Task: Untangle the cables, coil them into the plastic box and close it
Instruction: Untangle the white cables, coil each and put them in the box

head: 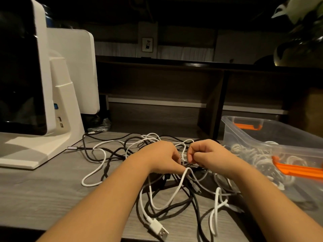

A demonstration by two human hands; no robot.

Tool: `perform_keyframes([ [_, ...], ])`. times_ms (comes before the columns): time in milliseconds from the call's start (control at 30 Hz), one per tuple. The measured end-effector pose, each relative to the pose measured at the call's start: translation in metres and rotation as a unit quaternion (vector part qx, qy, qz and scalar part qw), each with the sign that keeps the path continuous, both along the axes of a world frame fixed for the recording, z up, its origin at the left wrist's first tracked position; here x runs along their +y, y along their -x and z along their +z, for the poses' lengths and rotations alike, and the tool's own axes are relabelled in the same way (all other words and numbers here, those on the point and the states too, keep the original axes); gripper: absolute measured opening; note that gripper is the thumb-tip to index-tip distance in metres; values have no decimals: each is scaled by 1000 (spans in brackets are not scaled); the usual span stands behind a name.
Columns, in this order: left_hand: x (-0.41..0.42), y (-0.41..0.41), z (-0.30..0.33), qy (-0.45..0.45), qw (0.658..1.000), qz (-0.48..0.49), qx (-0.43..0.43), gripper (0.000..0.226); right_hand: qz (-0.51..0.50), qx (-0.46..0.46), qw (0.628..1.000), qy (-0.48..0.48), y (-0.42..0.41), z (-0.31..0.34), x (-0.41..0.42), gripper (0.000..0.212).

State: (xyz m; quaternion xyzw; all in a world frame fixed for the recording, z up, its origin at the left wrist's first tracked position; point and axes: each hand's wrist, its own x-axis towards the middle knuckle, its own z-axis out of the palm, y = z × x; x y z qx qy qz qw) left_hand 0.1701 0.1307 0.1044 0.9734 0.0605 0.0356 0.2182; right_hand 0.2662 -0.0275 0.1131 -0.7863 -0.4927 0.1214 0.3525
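Note:
A tangle of white and black cables (167, 194) is spread over the grey wooden desk (52, 193). My left hand (160, 157) and my right hand (208, 154) meet above the middle of the tangle, fingers pinched on white cable strands between them. A white USB plug (160, 230) lies near the desk's front edge. A black cable with a silver plug (71, 147) reaches left. The clear plastic box (272, 137) with orange latches (297, 170) stands open at the right, holding coiled pale cable (251, 154).
A white monitor on a stand (57, 109) fills the left side, a second white screen (76, 70) behind it. A dark shelf unit (174, 88) runs along the back. A small plastic bag (101, 125) lies by the monitor base.

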Motion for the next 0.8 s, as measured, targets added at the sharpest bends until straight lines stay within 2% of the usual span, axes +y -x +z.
perform_keyframes([
  [100,-1,0,-1,54,998,-6,22,25,-22,-46,999,18,-1,-2,0,25],
  [267,-6,-5,-4,103,994,29,8,33,-25,-23,999,29,1,-1,1,34],
  [367,-8,-5,-4,121,991,52,15,35,-25,-26,998,41,1,0,2,37],
  [433,-8,-6,-4,133,988,78,11,26,-31,-30,998,40,2,0,2,39],
  [567,-9,-7,-3,139,984,104,29,25,-42,-45,997,48,3,0,3,33],
  [700,-10,-8,-4,120,986,105,45,26,-47,-27,998,37,3,-1,3,39],
  [800,-10,-9,-6,151,981,115,40,25,-32,0,999,26,2,-1,3,42],
])
